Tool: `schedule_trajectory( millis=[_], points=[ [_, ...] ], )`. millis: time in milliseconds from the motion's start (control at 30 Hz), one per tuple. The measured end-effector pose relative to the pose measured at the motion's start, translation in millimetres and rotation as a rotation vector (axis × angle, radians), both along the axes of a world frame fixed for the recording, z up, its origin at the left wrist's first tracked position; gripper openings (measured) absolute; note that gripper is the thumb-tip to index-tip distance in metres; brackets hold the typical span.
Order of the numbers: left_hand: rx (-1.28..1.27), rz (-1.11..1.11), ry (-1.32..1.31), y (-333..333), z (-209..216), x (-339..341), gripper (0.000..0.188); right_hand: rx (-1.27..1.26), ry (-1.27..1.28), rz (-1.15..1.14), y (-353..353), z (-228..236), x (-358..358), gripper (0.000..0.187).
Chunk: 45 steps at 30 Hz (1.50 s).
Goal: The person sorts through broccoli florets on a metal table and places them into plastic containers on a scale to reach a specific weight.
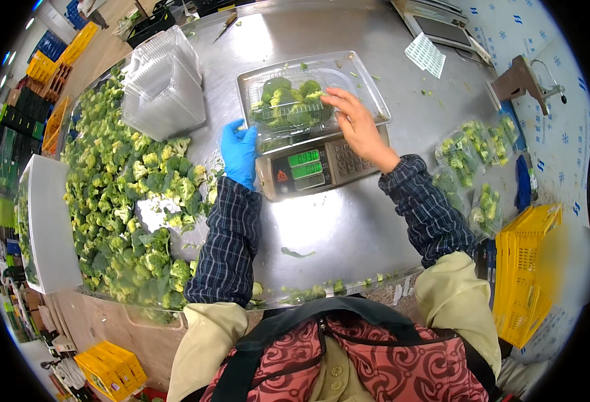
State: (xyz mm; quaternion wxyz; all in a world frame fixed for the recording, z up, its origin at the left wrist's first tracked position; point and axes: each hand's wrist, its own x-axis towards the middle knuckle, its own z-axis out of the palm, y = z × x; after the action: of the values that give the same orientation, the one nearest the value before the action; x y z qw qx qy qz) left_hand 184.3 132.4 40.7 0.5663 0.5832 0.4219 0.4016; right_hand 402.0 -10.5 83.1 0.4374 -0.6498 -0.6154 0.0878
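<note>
A clear plastic container [288, 127] of broccoli florets [283, 95] sits on the metal pan [373, 100] of a digital scale [332, 163] with a lit green display. My left hand [240, 153], in a blue glove, is at the container's near left edge, its thumb and fingers closed about that edge. Bare and with fingers stretched out, my right hand [360, 127] reaches over the container's right side, fingertips at the florets there. The parts of my fingers behind the plastic rim are hard to make out.
Loose broccoli [127, 221] is heaped over the table's left side, beside stacked clear containers [164, 87] and a white box [52, 224]. Filled packs [466, 157] lie at the right. A knife [226, 27] is at the far edge; yellow crates [526, 268] stand at right.
</note>
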Motion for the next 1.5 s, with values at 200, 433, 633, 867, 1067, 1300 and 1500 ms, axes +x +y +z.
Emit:
schedule_trajectory(
  millis=[200, 433, 633, 867, 1067, 1300, 1500],
  points=[
    [-0.357, -0.208, -0.007, 6, 11, -2, 0.020, -0.411, 0.778, -0.263, 2, -8, 4, 0.036],
    [-0.363, -0.238, -0.119, 14, -8, -6, 0.013, -0.423, 1.228, -0.128, 4, -18, 6, 0.016],
    [-0.187, -0.376, -0.133, 9, -9, -6, 0.005, -0.128, 1.322, -0.065, -4, -48, -7, 0.010],
    [-0.225, -0.420, -0.196, 7, 3, 2, 0.015, 0.052, 1.415, -0.100, -38, -41, -21, 0.005],
    [0.054, -0.554, -0.135, -67, 98, 50, 0.048, 0.551, 1.571, -0.275, -135, -37, 2, 0.003],
    [0.011, -0.567, 0.037, -62, 56, -7, 0.034, 0.559, 0.758, -0.540, -138, -152, 125, 0.013],
    [-0.048, -0.629, 0.094, -61, 15, -47, 0.032, 0.699, 1.315, -0.914, -211, -172, 234, 0.022]
  ],
)
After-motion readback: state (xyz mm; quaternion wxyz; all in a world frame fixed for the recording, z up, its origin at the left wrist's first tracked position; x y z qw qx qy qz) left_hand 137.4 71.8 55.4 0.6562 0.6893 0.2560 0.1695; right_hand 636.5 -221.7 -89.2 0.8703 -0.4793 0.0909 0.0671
